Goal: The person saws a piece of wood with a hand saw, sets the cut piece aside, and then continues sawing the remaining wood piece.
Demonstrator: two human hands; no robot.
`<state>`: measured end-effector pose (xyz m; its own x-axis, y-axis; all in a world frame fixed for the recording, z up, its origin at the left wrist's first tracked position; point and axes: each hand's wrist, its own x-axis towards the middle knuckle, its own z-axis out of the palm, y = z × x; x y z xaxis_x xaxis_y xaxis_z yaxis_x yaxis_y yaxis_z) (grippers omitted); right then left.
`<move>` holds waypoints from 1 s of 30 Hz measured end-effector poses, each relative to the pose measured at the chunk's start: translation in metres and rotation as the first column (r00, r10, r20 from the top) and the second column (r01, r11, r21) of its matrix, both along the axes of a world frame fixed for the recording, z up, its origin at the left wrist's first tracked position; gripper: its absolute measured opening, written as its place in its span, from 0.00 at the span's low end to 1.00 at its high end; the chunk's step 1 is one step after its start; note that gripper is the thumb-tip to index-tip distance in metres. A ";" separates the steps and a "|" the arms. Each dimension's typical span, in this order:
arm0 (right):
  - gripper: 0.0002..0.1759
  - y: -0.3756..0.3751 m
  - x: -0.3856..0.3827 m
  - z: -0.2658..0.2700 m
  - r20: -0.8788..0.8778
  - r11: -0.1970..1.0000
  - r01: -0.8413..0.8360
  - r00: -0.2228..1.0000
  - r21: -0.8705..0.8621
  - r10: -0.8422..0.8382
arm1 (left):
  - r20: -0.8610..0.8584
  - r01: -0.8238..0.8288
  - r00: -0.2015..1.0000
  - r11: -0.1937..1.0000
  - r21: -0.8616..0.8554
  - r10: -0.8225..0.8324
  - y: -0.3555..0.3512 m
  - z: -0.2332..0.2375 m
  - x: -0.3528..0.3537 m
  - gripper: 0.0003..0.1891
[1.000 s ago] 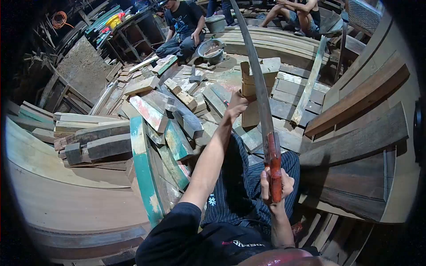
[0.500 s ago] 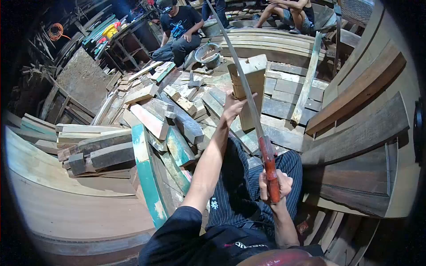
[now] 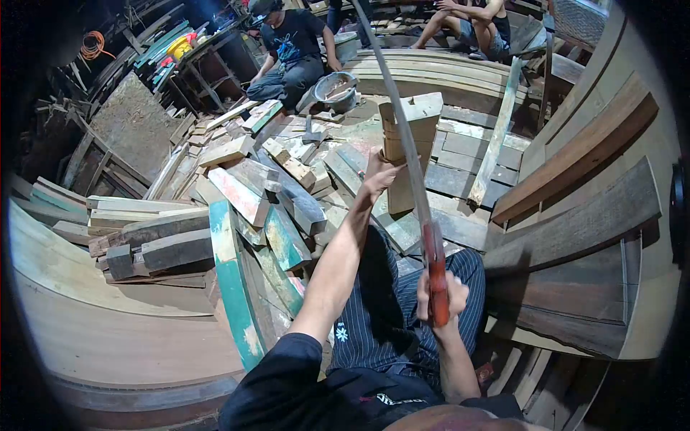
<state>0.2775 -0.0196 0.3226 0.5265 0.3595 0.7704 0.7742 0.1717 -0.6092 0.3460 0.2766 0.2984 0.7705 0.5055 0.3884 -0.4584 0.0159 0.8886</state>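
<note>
My right hand [image 3: 447, 296] is wrapped round the reddish-brown handle of a saw [image 3: 411, 154]. Its long narrow blade slants up and away, passing across the near face of an upright wooden block [image 3: 424, 108] in this view. Steadying that block from the left is my left hand [image 3: 381, 174], its fingers closed on the lower part of the side. The block is pale, with cut lines along its left face. My legs in striped trousers [image 3: 366, 316] lie just below it.
Offcuts and green-painted timbers [image 3: 233, 266] are heaped at the left. Curved boards [image 3: 575, 208] lean along the right. A bucket [image 3: 336, 92] stands ahead beside a seated person [image 3: 291, 50]; another person [image 3: 478, 25] sits at the back. A hammer [image 3: 311, 131] lies among the scraps.
The saw blade's far end has swung right, and its handle has shifted slightly left and up. The block appears slightly farther right. The seated person's hand has come down near the bucket.
</note>
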 end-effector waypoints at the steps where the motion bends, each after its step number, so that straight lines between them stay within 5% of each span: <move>1: 0.06 0.010 0.006 0.007 -0.058 0.999 -0.006 0.998 0.050 0.009 | -0.005 -0.017 1.000 0.997 0.075 0.017 0.011 -0.014 0.004 0.13; 4: 0.08 0.023 0.012 0.006 -0.089 0.994 0.005 0.996 0.106 0.004 | -0.143 -0.136 0.974 0.958 0.251 0.176 0.016 -0.007 0.006 0.15; 6: 0.08 0.016 0.011 -0.018 0.065 0.998 0.066 0.996 -0.015 -0.065 | -0.122 -0.175 0.972 0.967 0.187 0.200 0.003 0.008 0.000 0.14; 8: 0.08 -0.003 -0.005 -0.059 -0.087 1.000 -0.005 0.996 -0.023 0.003 | -0.099 -0.206 0.970 0.969 0.137 0.220 0.006 0.021 -0.005 0.14; 10: 0.08 -0.027 -0.019 -0.074 -0.004 0.995 0.022 1.000 -0.095 -0.023 | -0.118 -0.252 0.955 0.956 0.149 0.271 0.011 0.021 -0.007 0.13; 12: 0.07 -0.024 -0.022 -0.077 -0.067 0.994 -0.060 0.996 0.090 0.066 | -0.104 -0.219 0.968 0.970 0.110 0.230 0.013 0.016 -0.009 0.14; 17: 0.05 0.010 0.007 -0.003 0.013 0.997 0.072 0.997 -0.041 -0.071 | -0.130 -0.166 0.965 0.913 0.372 0.228 0.007 -0.006 -0.002 0.13; 18: 0.04 0.020 0.015 0.010 0.007 0.996 0.079 0.997 -0.048 -0.079 | -0.108 -0.140 0.978 0.942 0.305 0.180 0.006 -0.010 0.002 0.12; 20: 0.04 0.039 0.021 0.010 -0.361 0.990 -0.085 0.924 0.117 0.122 | -0.047 -0.085 0.995 0.984 0.159 0.093 0.006 -0.012 0.011 0.12; 21: 0.05 0.039 0.013 0.017 -0.373 0.990 -0.031 0.924 0.137 0.081 | -0.086 -0.137 0.983 0.960 0.246 0.162 0.007 -0.010 0.011 0.10; 24: 0.04 0.002 -0.006 -0.010 -0.070 0.998 0.026 0.997 -0.050 -0.030 | -0.205 -0.184 0.955 0.970 0.159 0.214 -0.008 0.030 -0.003 0.09; 26: 0.05 -0.035 -0.021 -0.053 0.584 0.906 0.373 0.788 -0.199 -0.197 | -0.156 -0.221 0.958 0.965 0.139 0.242 0.001 0.027 0.000 0.11; 27: 0.05 -0.036 -0.029 -0.056 0.239 0.984 0.133 0.966 -0.117 -0.102 | -0.148 -0.213 0.961 0.967 0.139 0.233 0.002 0.027 0.000 0.12; 28: 0.04 -0.035 -0.038 -0.057 -0.128 0.996 -0.068 0.989 0.052 0.075 | -0.147 -0.201 0.964 0.969 0.140 0.222 0.002 0.026 -0.002 0.13; 30: 0.03 -0.025 -0.025 -0.043 -0.061 0.999 -0.017 0.998 -0.045 0.014 | -0.165 -0.173 0.966 0.973 0.150 0.197 -0.003 0.017 -0.014 0.12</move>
<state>0.2523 -0.0449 0.2796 0.5659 0.4017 0.7200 0.7331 0.1544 -0.6624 0.3323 0.2733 0.3150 0.7312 0.5985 0.3273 -0.2768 -0.1783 0.9443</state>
